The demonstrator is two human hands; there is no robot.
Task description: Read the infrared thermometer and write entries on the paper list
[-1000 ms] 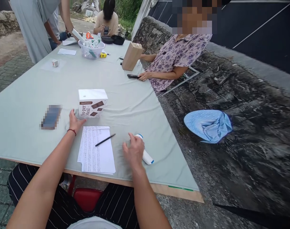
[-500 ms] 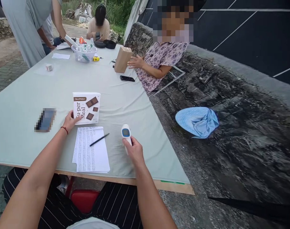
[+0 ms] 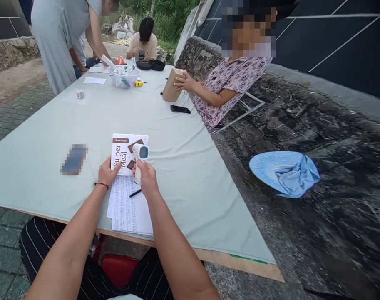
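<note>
Handheld thermometer (image 3: 143, 152), white with a blue-rimmed screen, is gripped by the right hand (image 3: 149, 177), its fingers curled closely around the handle. It is held over the near edge of the table, in front of the right part of a white printed box (image 3: 122, 152); whether the two are touching cannot be told. The long axis of the handle is set nearly upright in view, with its foot toward the wearer. The screen is turned back to the wearer, and the nose is pointed leftward and away, toward the box.

The box is held at its lower left corner by the left hand (image 3: 106, 171), whose thumb is pressed on the printed face; how far the other fingers are wrapped behind cannot be seen. That face is turned to the wearer, and its large lettering is run up the left side.

Below the box, written sheets (image 3: 125, 214) are spread at the table's edge, partly covered by the right forearm. On them a black pen (image 3: 135, 193) is laid aslant, its right end hidden by the right hand. Farther right, a brown box (image 3: 171, 88) is held by a co-worker's hand (image 3: 186, 82).
</note>
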